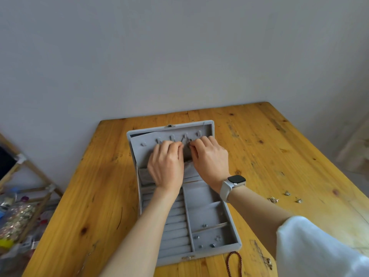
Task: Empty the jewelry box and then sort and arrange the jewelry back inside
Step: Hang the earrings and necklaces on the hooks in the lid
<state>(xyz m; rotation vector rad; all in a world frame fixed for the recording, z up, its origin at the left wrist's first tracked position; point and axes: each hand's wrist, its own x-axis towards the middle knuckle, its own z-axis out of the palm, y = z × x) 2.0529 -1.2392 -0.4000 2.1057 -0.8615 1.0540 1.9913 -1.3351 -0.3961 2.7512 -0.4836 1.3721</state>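
Note:
A grey velvet jewelry box (pixel 235 232) lies open on the wooden table (pixel 95 196), its lid (pixel 207 126) folded back toward the wall. The lid has a row of small hooks (pixel 172 137). Both hands rest on the lid's inner panel. My left hand (pixel 166 164) and my right hand (pixel 209 156) pinch a thin necklace chain (pixel 186 141) that hangs from the hooks between them. Small earrings (pixel 215 239) lie in the tray's right compartments. The ring rolls (pixel 175 232) on the left look bare. A white watch sits on my right wrist.
Several small earrings (pixel 287 196) lie on the table to the right of the box. A dark red bead bracelet (pixel 234 262) lies at the front edge. A thin chain (pixel 87 258) lies at the front left. A wooden rack with clutter (pixel 18 212) stands left of the table.

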